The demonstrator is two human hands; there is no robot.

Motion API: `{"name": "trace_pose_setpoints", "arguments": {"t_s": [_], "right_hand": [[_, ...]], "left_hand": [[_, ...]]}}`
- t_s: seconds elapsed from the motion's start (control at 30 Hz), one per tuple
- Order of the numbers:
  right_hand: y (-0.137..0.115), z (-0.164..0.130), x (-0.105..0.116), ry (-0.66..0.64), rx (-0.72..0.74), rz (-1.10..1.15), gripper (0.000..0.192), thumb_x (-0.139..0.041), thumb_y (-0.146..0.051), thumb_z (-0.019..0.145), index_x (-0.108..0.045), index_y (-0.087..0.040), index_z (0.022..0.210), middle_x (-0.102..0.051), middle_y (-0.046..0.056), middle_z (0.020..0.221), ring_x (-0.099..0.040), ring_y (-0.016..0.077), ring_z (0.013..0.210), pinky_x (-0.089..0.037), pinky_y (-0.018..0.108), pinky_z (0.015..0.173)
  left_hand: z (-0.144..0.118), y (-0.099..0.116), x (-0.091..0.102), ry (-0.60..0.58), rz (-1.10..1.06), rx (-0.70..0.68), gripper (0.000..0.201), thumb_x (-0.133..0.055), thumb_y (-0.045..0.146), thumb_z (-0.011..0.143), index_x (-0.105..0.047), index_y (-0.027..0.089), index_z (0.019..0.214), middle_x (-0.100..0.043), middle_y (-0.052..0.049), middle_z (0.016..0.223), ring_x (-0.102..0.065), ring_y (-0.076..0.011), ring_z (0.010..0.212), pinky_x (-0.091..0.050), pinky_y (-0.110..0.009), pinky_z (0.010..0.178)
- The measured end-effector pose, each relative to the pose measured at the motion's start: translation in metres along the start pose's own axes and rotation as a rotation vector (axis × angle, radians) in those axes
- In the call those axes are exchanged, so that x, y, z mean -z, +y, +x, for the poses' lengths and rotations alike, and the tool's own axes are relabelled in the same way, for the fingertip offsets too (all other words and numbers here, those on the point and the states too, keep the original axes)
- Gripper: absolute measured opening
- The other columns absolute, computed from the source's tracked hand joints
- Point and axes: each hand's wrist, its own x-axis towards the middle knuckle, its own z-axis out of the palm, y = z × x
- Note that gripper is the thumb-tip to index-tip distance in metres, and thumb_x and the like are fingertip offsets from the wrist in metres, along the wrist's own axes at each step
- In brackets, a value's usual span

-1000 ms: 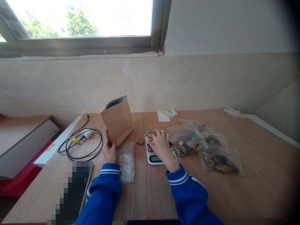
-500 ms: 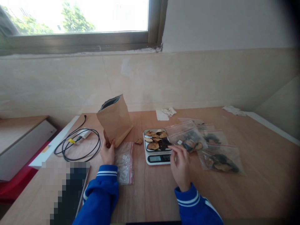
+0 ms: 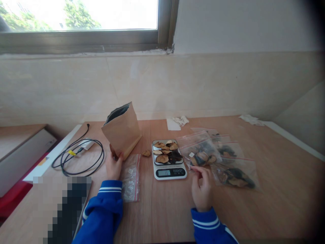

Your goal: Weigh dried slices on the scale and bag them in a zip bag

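Note:
My left hand [image 3: 114, 166] is closed on the lower left corner of a brown paper bag [image 3: 122, 130], which stands tilted with its dark-lined mouth open. On the digital kitchen scale [image 3: 169, 173] lie several dried, curled brown and dark slices [image 3: 162, 158]; the display appears lit. To the right of the scale is my right hand [image 3: 201, 188], with thumb and fingers apart and nothing visible between them. Its fingertips are near the edge of a filled clear zip bag [image 3: 203, 157]. One loose dried slice [image 3: 146, 153] rests on the table left of the scale.
More filled zip bags [image 3: 237, 178] overlap at the right. Flat clear zip bags [image 3: 130, 176] lie beside my left wrist. A coiled black cable [image 3: 103, 154] with a white adapter sits at the left. Crumpled tissue [image 3: 180, 120] lies near the wall.
My right hand has drawn back from the dark slices on the scale, to the right and slightly down. My left hand stays on the paper bag; the view has shifted slightly.

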Motion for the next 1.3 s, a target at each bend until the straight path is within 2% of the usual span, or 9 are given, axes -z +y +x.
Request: {"name": "trace_pose_setpoints", "arguments": {"t_s": [0.37,0.57,0.7,0.77,0.8,0.87,0.97,1.07,1.3], "right_hand": [[0.009,0.001,-0.005,-0.023,-0.014,-0.182,0.030,-0.039,-0.020,0.090,-0.061,-0.016,0.110,-0.056,0.014,0.111,-0.052,0.0260,0.109,-0.041,0.046,0.095],[0.023,0.002,-0.008,-0.166,-0.010,-0.383,0.038,-0.035,-0.026,0.092,-0.058,-0.020,0.122,-0.049,0.012,0.134,-0.041,0.0291,0.124,-0.032,0.052,0.102],[0.025,0.016,0.003,-0.169,-0.064,-0.428,0.040,-0.034,-0.028,0.092,-0.057,-0.026,0.124,-0.051,0.010,0.133,-0.044,0.0296,0.121,-0.035,0.052,0.097],[0.024,0.025,0.011,-0.146,-0.063,-0.402,0.038,-0.036,-0.029,0.091,-0.060,-0.028,0.121,-0.053,0.010,0.131,-0.047,0.0297,0.117,-0.036,0.052,0.095],[0.024,0.028,0.016,-0.133,-0.060,-0.389,0.037,-0.037,-0.030,0.090,-0.061,-0.028,0.118,-0.053,0.010,0.130,-0.048,0.0300,0.115,-0.037,0.052,0.094],[0.022,0.033,0.024,-0.117,-0.051,-0.371,0.035,-0.039,-0.031,0.089,-0.063,-0.028,0.114,-0.054,0.011,0.127,-0.050,0.0307,0.113,-0.037,0.052,0.093],[0.015,0.027,0.029,-0.117,-0.036,-0.360,0.032,-0.040,-0.031,0.089,-0.065,-0.024,0.108,-0.058,0.012,0.119,-0.052,0.0305,0.110,-0.038,0.052,0.093],[-0.004,0.007,0.026,-0.164,-0.004,-0.256,0.028,-0.040,-0.027,0.090,-0.064,-0.022,0.103,-0.062,0.011,0.107,-0.055,0.0273,0.106,-0.039,0.049,0.094],[-0.070,-0.046,-0.006,-0.545,-0.002,0.142,0.023,-0.040,-0.020,0.092,-0.061,-0.025,0.101,-0.062,0.006,0.101,-0.057,0.0210,0.100,-0.044,0.037,0.089]], "left_hand": [[0.001,-0.009,-0.006,0.066,-0.147,-0.094,0.056,-0.067,0.030,0.070,-0.047,0.017,0.120,-0.057,-0.011,0.110,-0.058,-0.0254,0.104,-0.047,-0.042,0.090],[-0.004,0.005,0.000,0.237,-0.094,-0.287,0.070,-0.062,0.016,0.065,-0.036,0.015,0.130,-0.044,-0.016,0.128,-0.048,-0.0274,0.117,-0.040,-0.048,0.099],[-0.027,0.021,0.019,0.402,-0.025,-0.386,0.053,-0.057,0.015,0.071,-0.043,0.014,0.122,-0.048,-0.013,0.118,-0.052,-0.0244,0.107,-0.045,-0.046,0.093],[-0.044,0.026,0.033,0.188,0.090,-0.475,0.024,-0.050,0.018,0.080,-0.056,0.017,0.104,-0.058,-0.008,0.097,-0.057,-0.0217,0.093,-0.048,-0.041,0.085],[-0.054,0.028,0.039,-0.044,0.150,-0.499,0.020,-0.045,0.019,0.085,-0.059,0.019,0.099,-0.060,-0.006,0.093,-0.059,-0.0202,0.090,-0.049,-0.039,0.083],[-0.070,0.026,0.048,-0.321,0.260,-0.504,0.025,-0.048,0.026,0.087,-0.059,0.022,0.109,-0.062,-0.007,0.107,-0.060,-0.0218,0.099,-0.049,-0.039,0.087],[-0.084,0.019,0.050,-0.439,0.382,-0.513,0.037,-0.054,0.036,0.085,-0.057,0.024,0.120,-0.061,-0.007,0.119,-0.058,-0.0247,0.106,-0.048,-0.043,0.090],[-0.085,0.016,0.046,-0.487,0.454,-0.467,0.029,-0.054,0.037,0.085,-0.063,0.026,0.110,-0.066,-0.005,0.109,-0.060,-0.0237,0.098,-0.050,-0.041,0.085],[-0.087,0.033,0.040,-0.465,0.460,-0.389,0.017,-0.051,0.028,0.086,-0.065,0.023,0.079,-0.065,-0.003,0.082,-0.062,-0.0203,0.079,-0.048,-0.034,0.071]]}}
